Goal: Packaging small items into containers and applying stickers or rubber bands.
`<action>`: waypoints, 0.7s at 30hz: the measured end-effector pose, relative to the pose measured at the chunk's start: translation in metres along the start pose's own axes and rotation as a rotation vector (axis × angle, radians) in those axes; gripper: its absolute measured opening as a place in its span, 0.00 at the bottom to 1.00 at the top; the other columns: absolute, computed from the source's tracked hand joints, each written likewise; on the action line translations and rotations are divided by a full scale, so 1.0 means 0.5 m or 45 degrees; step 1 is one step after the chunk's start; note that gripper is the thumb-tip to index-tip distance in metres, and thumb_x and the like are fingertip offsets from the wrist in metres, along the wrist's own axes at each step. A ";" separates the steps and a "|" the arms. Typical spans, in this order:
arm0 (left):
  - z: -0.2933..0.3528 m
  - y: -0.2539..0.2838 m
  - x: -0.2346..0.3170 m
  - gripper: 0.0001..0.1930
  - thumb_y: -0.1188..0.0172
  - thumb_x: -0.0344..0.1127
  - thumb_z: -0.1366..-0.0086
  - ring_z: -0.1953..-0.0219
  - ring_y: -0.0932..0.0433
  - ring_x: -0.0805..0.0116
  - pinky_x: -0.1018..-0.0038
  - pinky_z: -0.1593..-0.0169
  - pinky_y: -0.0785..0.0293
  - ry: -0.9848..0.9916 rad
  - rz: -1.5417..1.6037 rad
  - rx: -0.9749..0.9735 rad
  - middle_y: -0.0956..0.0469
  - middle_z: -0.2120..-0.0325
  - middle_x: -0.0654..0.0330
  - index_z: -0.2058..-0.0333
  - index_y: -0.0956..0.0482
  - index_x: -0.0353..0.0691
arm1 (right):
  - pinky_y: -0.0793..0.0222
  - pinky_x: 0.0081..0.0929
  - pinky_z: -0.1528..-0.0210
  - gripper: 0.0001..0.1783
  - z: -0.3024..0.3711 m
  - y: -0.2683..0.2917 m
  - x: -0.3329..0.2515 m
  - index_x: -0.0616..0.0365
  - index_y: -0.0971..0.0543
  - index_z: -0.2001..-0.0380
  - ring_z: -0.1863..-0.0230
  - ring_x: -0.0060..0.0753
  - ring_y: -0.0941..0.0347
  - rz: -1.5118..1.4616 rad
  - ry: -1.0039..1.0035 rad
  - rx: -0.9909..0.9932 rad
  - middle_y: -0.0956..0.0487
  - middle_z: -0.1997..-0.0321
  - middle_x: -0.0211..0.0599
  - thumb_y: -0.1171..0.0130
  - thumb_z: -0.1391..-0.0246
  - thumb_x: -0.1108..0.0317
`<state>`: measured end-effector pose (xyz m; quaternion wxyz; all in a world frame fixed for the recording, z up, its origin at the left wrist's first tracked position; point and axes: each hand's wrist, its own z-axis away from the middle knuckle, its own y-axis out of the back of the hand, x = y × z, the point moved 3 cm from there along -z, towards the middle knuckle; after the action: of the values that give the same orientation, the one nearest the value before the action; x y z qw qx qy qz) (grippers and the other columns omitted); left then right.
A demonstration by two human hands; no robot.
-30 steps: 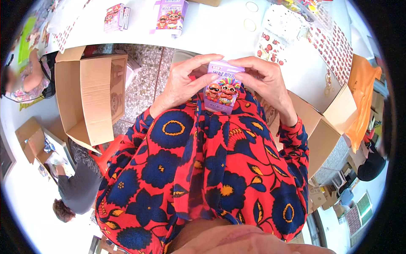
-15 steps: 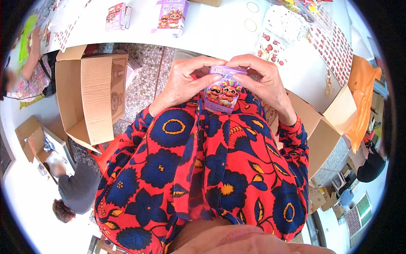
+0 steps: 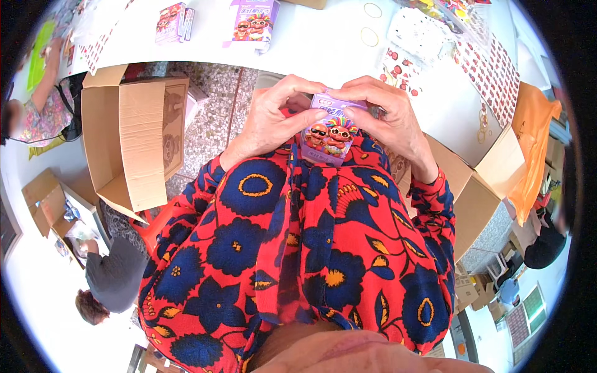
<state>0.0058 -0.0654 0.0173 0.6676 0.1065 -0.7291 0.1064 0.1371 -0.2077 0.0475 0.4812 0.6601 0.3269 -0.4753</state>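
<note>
Between my two hands is a small purple cardboard box (image 3: 329, 133) with cartoon figures on its front. It is held close to my chest, just off the near edge of the white table (image 3: 311, 53). My left hand (image 3: 277, 118) grips its upper left side, thumb on the front and fingers at the top. My right hand (image 3: 388, 115) has its thumb on the front and its index finger along the top edge. The fingertips of both hands meet near the top of the box. The back of the box is hidden.
More purple boxes (image 3: 252, 28) and a small stack (image 3: 173, 23) lie on the table. Rubber bands (image 3: 369, 37) and sticker sheets (image 3: 488, 71) are at right. Open cartons flank me, left (image 3: 140, 146) and right (image 3: 476, 186). An orange bag (image 3: 532, 146) hangs at right. Other people sit nearby.
The box has tipped slightly in my hands, its top leaning a little differently. My left hand has lifted slightly; both hands keep their hold.
</note>
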 end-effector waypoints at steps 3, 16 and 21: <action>-0.003 -0.005 -0.001 0.13 0.37 0.25 0.44 0.69 0.21 0.76 0.80 0.67 0.24 0.011 0.012 -0.027 0.20 0.68 0.59 0.59 0.25 0.34 | 0.36 0.18 0.70 0.17 0.001 0.002 0.001 0.57 0.20 0.59 0.67 0.21 0.29 -0.009 -0.011 -0.014 0.23 0.62 0.33 0.44 0.54 0.82; -0.028 -0.008 -0.004 0.42 0.31 0.39 0.50 0.58 0.23 0.60 0.66 0.53 0.26 0.105 -0.336 0.078 0.29 0.52 0.49 0.40 0.45 0.40 | 0.30 0.20 0.60 0.19 -0.013 0.008 0.020 0.57 0.26 0.49 0.59 0.20 0.30 -0.096 -0.188 0.323 0.26 0.57 0.30 0.45 0.47 0.76; -0.058 -0.028 0.038 0.49 0.29 0.46 0.57 0.50 0.29 0.50 0.63 0.47 0.32 -0.307 -1.197 0.126 0.32 0.50 0.43 0.40 0.45 0.35 | 0.29 0.17 0.61 0.23 -0.031 0.000 0.024 0.53 0.26 0.47 0.60 0.21 0.30 0.069 -0.037 0.491 0.27 0.57 0.32 0.45 0.48 0.77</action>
<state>0.0359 -0.0704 0.0386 0.5483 0.4677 -0.6681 -0.1852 0.1460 -0.1932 0.0375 0.3631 0.7417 0.2047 -0.5254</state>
